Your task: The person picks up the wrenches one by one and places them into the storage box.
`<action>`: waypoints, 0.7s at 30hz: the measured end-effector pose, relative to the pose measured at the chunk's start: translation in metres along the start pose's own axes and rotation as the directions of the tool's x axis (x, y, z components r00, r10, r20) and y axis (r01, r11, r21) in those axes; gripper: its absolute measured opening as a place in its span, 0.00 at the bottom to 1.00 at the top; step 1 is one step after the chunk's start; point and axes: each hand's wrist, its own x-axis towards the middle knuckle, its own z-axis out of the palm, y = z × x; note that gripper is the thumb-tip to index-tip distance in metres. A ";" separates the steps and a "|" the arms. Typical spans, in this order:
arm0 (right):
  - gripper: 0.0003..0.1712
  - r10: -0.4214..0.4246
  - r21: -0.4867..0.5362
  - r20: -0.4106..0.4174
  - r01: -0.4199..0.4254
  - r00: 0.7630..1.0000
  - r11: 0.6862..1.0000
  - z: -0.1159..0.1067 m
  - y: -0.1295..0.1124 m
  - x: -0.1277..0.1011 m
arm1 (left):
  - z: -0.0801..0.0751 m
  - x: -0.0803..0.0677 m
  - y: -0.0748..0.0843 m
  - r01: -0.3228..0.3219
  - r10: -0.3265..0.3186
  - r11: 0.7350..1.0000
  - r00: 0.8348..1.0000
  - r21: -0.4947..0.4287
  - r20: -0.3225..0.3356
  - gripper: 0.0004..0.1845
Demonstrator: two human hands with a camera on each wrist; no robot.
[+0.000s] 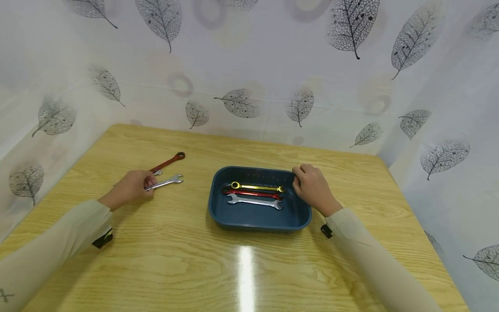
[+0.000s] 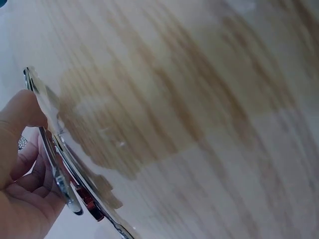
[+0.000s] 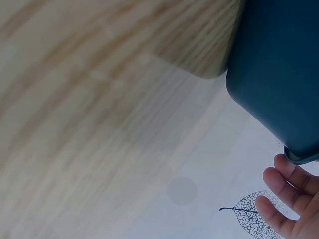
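Observation:
My left hand (image 1: pixel 147 183) lies on the wooden table (image 1: pixel 163 247) at the left, fingers curled round the handle of a silver wrench (image 1: pixel 168 182). A dark red wrench (image 1: pixel 170 162) runs from under the same fingers toward the back. The left wrist view shows the silver wrench (image 2: pixel 50 117) and the red wrench (image 2: pixel 92 205) together against my left hand (image 2: pixel 22 184). My right hand (image 1: pixel 299 177) grips the far right rim of a blue tray (image 1: pixel 218 208). In the tray lie a yellow wrench (image 1: pixel 257 187), a red wrench (image 1: pixel 253 193) and a silver wrench (image 1: pixel 255 201). The right wrist view has the tray (image 3: pixel 279 74) with my fingers (image 3: pixel 286 185) beside its edge.
Leaf-patterned sheets (image 1: pixel 249 78) wall the table on the back, left and right. A bright glare streak (image 1: pixel 246 277) lies on the wood in front of the tray.

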 end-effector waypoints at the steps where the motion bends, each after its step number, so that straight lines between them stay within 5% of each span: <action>1: 0.04 -0.002 0.005 -0.003 0.002 1.000 1.000 0.000 0.000 0.000 | 0.000 0.000 0.000 -0.001 0.001 1.000 1.000 0.002 0.001 0.06; 21: 0.04 0.007 0.017 0.009 -0.007 1.000 1.000 0.000 0.001 0.000 | 0.000 -0.001 -0.001 -0.004 0.003 1.000 0.997 -0.012 -0.074 0.07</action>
